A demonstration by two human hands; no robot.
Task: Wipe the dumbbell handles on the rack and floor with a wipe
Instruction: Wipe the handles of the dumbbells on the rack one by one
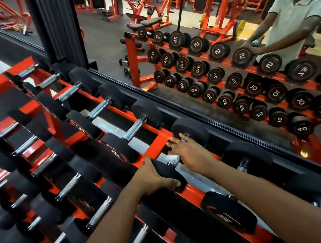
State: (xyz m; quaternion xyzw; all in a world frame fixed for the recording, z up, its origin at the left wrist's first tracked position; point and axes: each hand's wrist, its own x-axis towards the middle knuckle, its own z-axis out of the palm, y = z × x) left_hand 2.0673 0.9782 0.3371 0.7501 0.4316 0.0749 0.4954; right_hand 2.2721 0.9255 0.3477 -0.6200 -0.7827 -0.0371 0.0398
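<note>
**Dumbbell rack: both hands on 1 top-row dumbbell**

Nearest the camera, below the red rack [152, 149], 2 bare forearms reach forward and up toward its top row. Lower rows of the rack show chrome-handled dumbbells lying parallel, their black heads toward the viewer; this part is motion-blurred.

Left hand [152, 179]: curled over the near black head of the dumbbell [168, 176] on the top row, thumb along the head's front edge, fingers wrapped over its left side. Grip closed on the head.

Right hand [189, 153]: just beyond the left, laid over the same dumbbell's handle. Fingers extended and loosely spread toward the rack's cross-rail, palm down. A pale wipe [173, 158] shows under the palm, bunched against the handle; most of the handle is hidden by hand and wipe. I cannot tell how the wipe is held, only that the palm presses on it.

Left of this dumbbell on the top row: several dumbbells with bare knurled handles. Right of it: 2 more, partly cut off.

Beyond the rack: a wall mirror [183, 67] reflecting the rack's numbered heads, a person in a white shirt bent over it, and red gym machines behind.
</note>
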